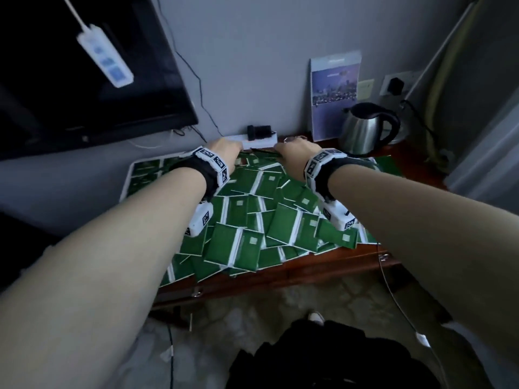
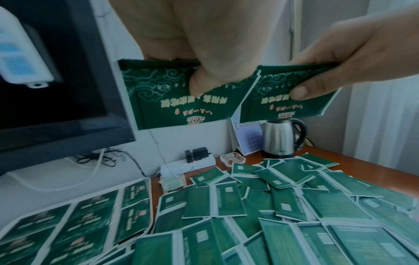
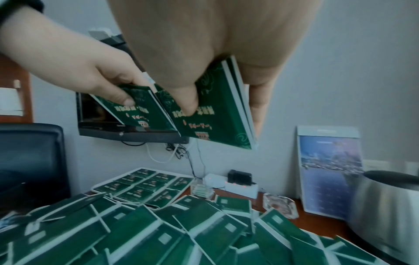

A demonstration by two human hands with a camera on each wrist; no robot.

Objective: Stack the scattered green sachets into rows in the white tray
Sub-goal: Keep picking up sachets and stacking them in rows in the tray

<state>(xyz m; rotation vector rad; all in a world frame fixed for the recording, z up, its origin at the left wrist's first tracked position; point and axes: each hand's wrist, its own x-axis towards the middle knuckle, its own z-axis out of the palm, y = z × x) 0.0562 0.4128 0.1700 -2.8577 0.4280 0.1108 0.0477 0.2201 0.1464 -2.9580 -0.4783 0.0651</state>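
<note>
Loose sachets (image 1: 247,234) are heaped nearest. Small sachet stacks are pinched aloft by left hand (image 2: 204,59) and right hand (image 3: 204,59). Squaring and placement in the tray (image 1: 127,178), far left, seems called for next.

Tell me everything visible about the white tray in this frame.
The white tray is a flat, shallow tray with a thin raised rim and rounded corners; it looks like plastic. It lies at the left end of the wooden table, under the dark screen. Green sachets lie flat in neat rows across the part in view, printed faces up. The loose sachet pile reaches its right edge. Neither hand touches it.
</note>
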